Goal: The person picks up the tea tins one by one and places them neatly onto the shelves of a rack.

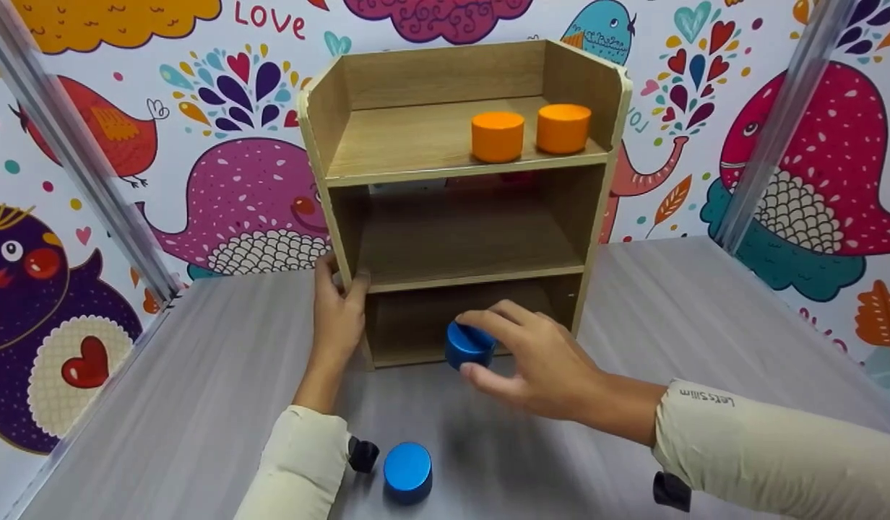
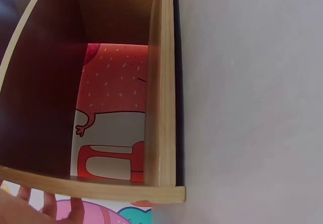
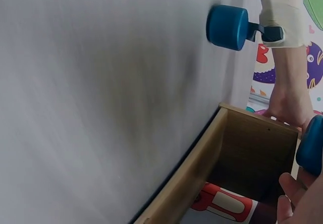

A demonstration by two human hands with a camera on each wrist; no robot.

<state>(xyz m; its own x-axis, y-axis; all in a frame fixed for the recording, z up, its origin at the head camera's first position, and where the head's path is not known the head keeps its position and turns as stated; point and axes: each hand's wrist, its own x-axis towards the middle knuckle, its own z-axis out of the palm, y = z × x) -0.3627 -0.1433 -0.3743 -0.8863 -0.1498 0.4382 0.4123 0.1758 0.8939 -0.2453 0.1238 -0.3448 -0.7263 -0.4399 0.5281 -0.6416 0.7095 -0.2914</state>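
Blue cylinder [image 1: 465, 349] held in the right hand [image 1: 539, 357], before the bottom compartment of the wooden shelf [image 1: 481, 279].
The right thumb and fingers pinch it, raised off the grey table [image 1: 221, 375]; the left hand [image 1: 340, 310] grips the shelf's left side, thumb by the front edge and fingers round the outer face. A second blue cylinder [image 1: 407, 469] stands on the table near the left sleeve [image 1: 293, 462]. Two orange cylinders [image 1: 497, 137] [image 1: 563, 130] stand slightly apart toward the right of the top board. Cartoon birds and whales cover the wall [image 1: 163, 65] behind.
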